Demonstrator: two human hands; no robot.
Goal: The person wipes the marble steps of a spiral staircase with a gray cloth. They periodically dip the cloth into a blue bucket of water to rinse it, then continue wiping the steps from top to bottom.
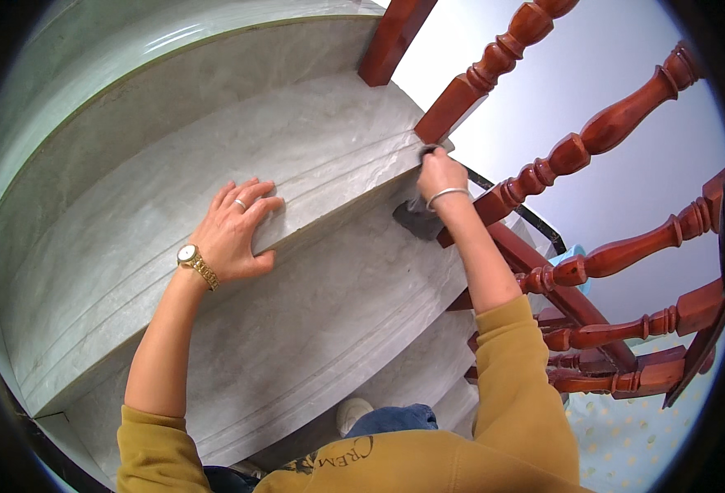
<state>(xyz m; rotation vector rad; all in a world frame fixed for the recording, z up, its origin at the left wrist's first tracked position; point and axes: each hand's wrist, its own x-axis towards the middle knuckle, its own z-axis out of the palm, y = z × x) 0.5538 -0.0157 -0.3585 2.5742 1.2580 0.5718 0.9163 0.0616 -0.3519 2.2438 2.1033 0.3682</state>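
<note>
My right hand [441, 177] is closed on a dark grey cloth [421, 220] at the outer end of a grey marble stair tread [264, 148]. Part of the cloth shows above the fist, beside the foot of a turned red-brown wooden baluster [451, 108]; the rest hangs down over the step below. Flat on the same tread, near its front edge, my left hand [234, 225] rests with fingers spread and the thumb over the edge. It holds nothing.
More turned balusters [609, 138] slant along the right side. Lower marble steps [313, 333] descend towards my body, where a light shoe [353, 414] shows. A curved higher step [202, 37] rises at the top left. A light blue object [575, 265] lies partly hidden behind the balusters.
</note>
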